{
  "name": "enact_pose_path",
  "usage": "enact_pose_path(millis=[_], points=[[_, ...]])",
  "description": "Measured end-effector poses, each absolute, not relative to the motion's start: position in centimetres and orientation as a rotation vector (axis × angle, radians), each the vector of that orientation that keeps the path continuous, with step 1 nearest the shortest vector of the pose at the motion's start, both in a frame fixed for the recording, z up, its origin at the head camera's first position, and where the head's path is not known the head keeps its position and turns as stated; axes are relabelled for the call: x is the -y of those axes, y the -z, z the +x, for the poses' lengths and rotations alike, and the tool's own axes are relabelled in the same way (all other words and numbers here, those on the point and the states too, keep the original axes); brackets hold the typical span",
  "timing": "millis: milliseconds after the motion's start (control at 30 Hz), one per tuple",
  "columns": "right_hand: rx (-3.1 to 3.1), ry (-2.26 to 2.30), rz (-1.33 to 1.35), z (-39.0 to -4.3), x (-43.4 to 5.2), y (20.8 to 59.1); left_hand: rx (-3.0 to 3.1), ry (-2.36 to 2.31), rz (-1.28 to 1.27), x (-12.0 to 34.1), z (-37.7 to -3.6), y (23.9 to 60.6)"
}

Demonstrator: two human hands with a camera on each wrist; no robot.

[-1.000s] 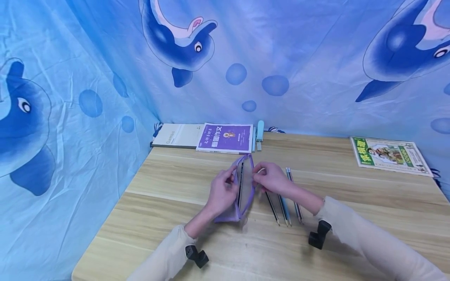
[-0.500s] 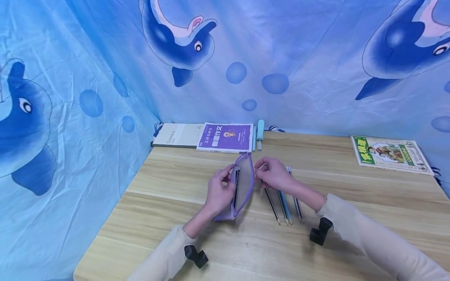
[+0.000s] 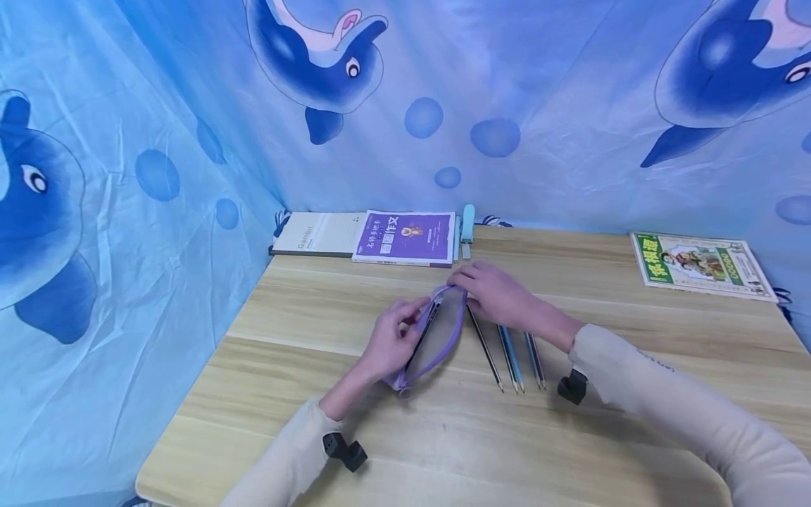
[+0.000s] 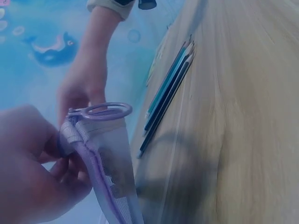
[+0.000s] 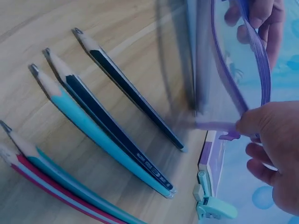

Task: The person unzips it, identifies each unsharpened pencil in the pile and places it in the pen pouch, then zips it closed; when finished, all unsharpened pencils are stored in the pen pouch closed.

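- The purple pencil case (image 3: 433, 336) lay on the wooden table (image 3: 633, 366), near its middle, slanting from near the person toward the books at the back; its side panel was clear mesh, edged in purple.
- The left hand (image 3: 393, 338) gripped the case's left edge, fingers curled round the fabric by the zip; the left wrist view showed those fingers bunched on the purple trim beside the ring-shaped pull (image 4: 105, 111).
- The right hand (image 3: 494, 292) had shifted from the case's midsection half a second before to its far tip; thumb and finger pinched the purple end (image 5: 219, 128) there.
- Over the same second the mouth had narrowed and the case had tilted rightward; judged from that, the zip was likely being run along toward the far end.
- Several pencils (image 3: 510, 348) lay side by side just right of the case, outside it.
- A purple book (image 3: 405, 237), a white notebook (image 3: 317, 234), and a green magazine (image 3: 700, 266) sat along the back edge.
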State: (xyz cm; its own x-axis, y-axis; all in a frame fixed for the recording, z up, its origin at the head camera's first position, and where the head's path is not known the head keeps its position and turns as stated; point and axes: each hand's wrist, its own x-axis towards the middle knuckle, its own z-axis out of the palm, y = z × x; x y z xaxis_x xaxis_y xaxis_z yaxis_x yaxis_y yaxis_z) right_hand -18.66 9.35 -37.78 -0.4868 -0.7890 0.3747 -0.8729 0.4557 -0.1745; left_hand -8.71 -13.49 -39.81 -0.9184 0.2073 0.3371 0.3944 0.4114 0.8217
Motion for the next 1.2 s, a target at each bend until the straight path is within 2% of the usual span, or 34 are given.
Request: enact_pose_path(millis=[133, 400, 633, 833, 1033, 1200], points=[[2.409, -0.567, 1.444, -18.8, -9.2, 38.0, 2.508, 1.626, -0.497, 14.8, -8.3, 39.8], [2.482, -0.812, 1.380, -18.8, -9.0, 36.9, 2.198, 2.029, -0.085, 19.0, -6.9, 40.0], [2.600, -0.962, 1.286, -19.2, -8.9, 36.5, 2.071, 2.116, -0.006, 22.0, -5.2, 42.1], [2.697, -0.999, 1.190, -19.3, -8.8, 36.2, 2.106, 2.020, -0.080, 21.6, -5.0, 42.9], [2.783, -0.934, 1.143, -19.0, -8.3, 35.6, 2.052, 2.006, 0.085, 20.4, -6.0, 42.7], [2.663, -0.716, 1.229, -17.7, -6.4, 34.8, 2.016, 1.996, 0.161, 20.3, -6.3, 42.7]])
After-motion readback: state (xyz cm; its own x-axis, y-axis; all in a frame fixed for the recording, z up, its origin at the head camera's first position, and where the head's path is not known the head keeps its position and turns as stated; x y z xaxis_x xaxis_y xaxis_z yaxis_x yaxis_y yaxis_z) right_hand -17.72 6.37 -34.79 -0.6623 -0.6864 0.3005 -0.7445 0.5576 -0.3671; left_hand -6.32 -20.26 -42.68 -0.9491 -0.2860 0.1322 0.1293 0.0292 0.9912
